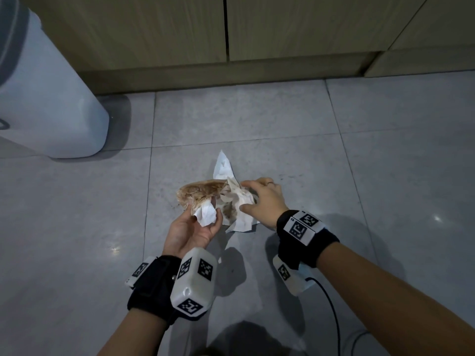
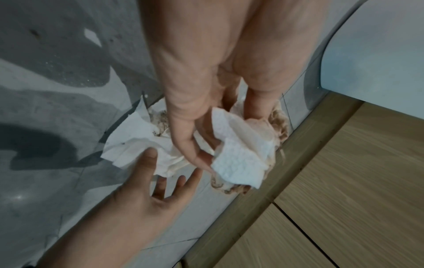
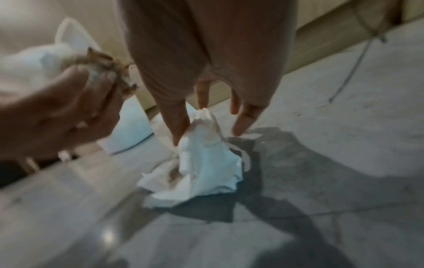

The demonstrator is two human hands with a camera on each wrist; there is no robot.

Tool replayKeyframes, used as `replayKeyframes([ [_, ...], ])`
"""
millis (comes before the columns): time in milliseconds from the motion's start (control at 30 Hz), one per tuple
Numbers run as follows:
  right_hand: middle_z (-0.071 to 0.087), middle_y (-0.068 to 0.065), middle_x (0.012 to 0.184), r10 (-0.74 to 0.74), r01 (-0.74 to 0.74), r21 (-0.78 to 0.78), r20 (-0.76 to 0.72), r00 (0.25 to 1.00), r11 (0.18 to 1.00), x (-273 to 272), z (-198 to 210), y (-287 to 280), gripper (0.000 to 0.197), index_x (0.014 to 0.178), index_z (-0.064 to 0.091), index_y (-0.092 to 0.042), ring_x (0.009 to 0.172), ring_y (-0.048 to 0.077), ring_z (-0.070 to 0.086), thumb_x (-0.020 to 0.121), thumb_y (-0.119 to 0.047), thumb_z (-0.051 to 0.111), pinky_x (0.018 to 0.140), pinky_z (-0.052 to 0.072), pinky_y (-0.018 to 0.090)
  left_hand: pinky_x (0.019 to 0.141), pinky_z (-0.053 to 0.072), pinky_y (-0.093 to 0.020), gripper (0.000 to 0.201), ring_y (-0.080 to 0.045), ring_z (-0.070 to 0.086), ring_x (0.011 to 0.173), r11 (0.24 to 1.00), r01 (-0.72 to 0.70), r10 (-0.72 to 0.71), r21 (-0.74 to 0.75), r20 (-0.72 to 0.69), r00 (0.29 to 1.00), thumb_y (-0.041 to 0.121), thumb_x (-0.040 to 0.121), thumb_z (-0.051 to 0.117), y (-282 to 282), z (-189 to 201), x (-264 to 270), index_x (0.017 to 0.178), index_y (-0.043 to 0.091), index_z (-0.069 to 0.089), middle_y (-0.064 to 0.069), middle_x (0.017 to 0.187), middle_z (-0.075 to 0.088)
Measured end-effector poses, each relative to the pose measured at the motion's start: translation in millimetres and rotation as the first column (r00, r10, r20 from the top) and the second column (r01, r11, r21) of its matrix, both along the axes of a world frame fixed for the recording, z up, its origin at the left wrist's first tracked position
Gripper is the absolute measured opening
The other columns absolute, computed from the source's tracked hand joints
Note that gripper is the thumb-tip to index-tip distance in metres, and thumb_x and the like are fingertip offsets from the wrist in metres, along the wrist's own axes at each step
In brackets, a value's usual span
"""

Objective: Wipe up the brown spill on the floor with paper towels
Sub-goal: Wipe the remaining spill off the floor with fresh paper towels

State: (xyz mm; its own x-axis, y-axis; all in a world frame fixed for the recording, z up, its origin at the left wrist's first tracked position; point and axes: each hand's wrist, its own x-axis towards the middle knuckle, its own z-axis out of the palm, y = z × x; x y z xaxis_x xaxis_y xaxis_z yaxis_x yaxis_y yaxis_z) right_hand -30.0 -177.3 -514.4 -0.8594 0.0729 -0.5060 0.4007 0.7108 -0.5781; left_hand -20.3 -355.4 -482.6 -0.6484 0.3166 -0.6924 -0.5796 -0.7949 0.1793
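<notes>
My left hand is palm up above the grey tile floor and grips a crumpled paper towel soaked brown on its far side. In the left wrist view the left hand curls its thumb and fingers round that stained towel. My right hand pinches a second, mostly white paper towel just right of it. In the right wrist view the right hand holds this towel by its top, its lower part on the floor. Small brown specks mark the tile beside the towels.
A tall white bin stands on the floor at the left. Wooden cabinet doors and their kickboard run along the back. A black cable trails from my right wrist across the tiles.
</notes>
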Motion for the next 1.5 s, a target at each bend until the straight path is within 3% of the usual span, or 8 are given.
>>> replayKeyframes([
  [67,0.028,0.008,0.138,0.082,-0.083,-0.026,-0.008,0.997,0.996,1,-1,1,0.071,0.138,0.036,-0.034,0.128,0.029,0.031,0.076,-0.024,0.070,0.110,0.032,0.043,0.057,0.058,-0.040,0.051,-0.027,0.073,0.071,1.000,-0.003,0.003,0.018,-0.006,1.000,0.000,0.022,0.092,0,-3,0,0.069,-0.006,0.073,-0.018,0.082,0.073],
  [200,0.033,0.008,0.126,0.092,-0.098,-0.068,-0.085,0.992,0.993,0,-11,-4,0.065,0.130,0.044,-0.028,0.119,0.029,0.045,0.074,-0.004,0.065,0.104,0.042,0.039,0.054,0.059,-0.035,0.021,-0.022,0.072,0.064,0.988,0.019,-0.011,-0.155,0.056,0.998,0.017,0.093,0.051,3,-2,-2,0.085,0.000,0.061,-0.013,0.075,0.073],
  [433,0.039,-0.002,0.099,0.023,-0.025,-0.013,-0.131,0.991,1.000,-1,-14,-9,0.031,0.106,0.057,-0.016,0.098,0.026,0.056,0.077,-0.008,0.066,0.089,0.049,0.040,0.047,0.056,-0.029,0.032,-0.021,0.070,0.063,0.892,0.180,-0.182,-0.414,0.036,0.983,0.024,0.100,0.033,12,-14,-5,0.103,-0.001,0.054,-0.012,0.077,0.072],
  [667,0.037,-0.001,0.104,0.068,-0.077,-0.095,-0.091,0.993,0.992,1,-9,-8,0.040,0.119,0.059,-0.014,0.105,0.024,0.054,0.079,-0.013,0.065,0.099,0.045,0.037,0.090,0.051,-0.052,0.002,-0.032,0.065,0.094,0.487,0.178,-0.297,-0.855,0.029,0.954,0.016,0.091,0.057,15,-34,-3,0.091,0.015,0.059,-0.018,0.104,0.067],
  [900,0.036,0.009,0.136,0.287,-0.291,-0.084,-0.052,0.956,0.953,-7,-2,3,0.066,0.141,0.036,-0.015,0.122,0.022,0.044,0.081,0.009,0.050,0.096,0.031,0.015,0.083,0.050,-0.039,0.016,-0.029,0.063,0.091,0.112,0.079,-0.500,-0.991,0.012,0.866,0.014,0.086,0.061,28,-35,-12,0.102,0.009,0.060,-0.007,0.093,0.064],
  [1133,0.024,0.005,0.151,0.479,-0.481,0.013,-0.116,0.870,0.877,-33,2,-8,0.074,0.145,0.027,-0.020,0.133,0.023,0.036,0.083,0.007,0.056,0.110,0.032,0.029,0.089,0.051,-0.052,0.006,-0.035,0.066,0.093,0.236,0.125,-0.384,-0.964,0.026,0.923,0.014,0.086,0.063,8,-41,-21,0.087,0.017,0.057,-0.015,0.094,0.067],
  [1267,0.003,-0.004,0.159,0.722,-0.689,0.242,-0.089,0.686,0.683,-46,0,-22,0.078,0.147,0.017,-0.029,0.140,0.027,0.017,0.087,0.005,0.052,0.111,0.027,0.037,0.091,0.050,-0.052,0.009,-0.033,0.062,0.093,0.370,0.144,-0.280,-0.918,0.037,0.959,0.009,0.088,0.060,-2,-41,-20,0.096,0.010,0.056,-0.019,0.098,0.064],
  [1500,-0.013,-0.006,0.158,0.829,-0.766,0.480,0.129,0.544,0.428,-35,-29,-34,0.076,0.148,-0.009,-0.025,0.145,0.020,-0.015,0.090,0.004,0.032,0.110,-0.016,0.054,0.082,0.050,-0.038,0.009,-0.027,0.060,0.083,0.380,0.132,-0.295,-0.916,0.015,0.955,0.006,0.088,0.059,-2,-44,-16,0.085,0.013,0.057,-0.009,0.084,0.064],
])
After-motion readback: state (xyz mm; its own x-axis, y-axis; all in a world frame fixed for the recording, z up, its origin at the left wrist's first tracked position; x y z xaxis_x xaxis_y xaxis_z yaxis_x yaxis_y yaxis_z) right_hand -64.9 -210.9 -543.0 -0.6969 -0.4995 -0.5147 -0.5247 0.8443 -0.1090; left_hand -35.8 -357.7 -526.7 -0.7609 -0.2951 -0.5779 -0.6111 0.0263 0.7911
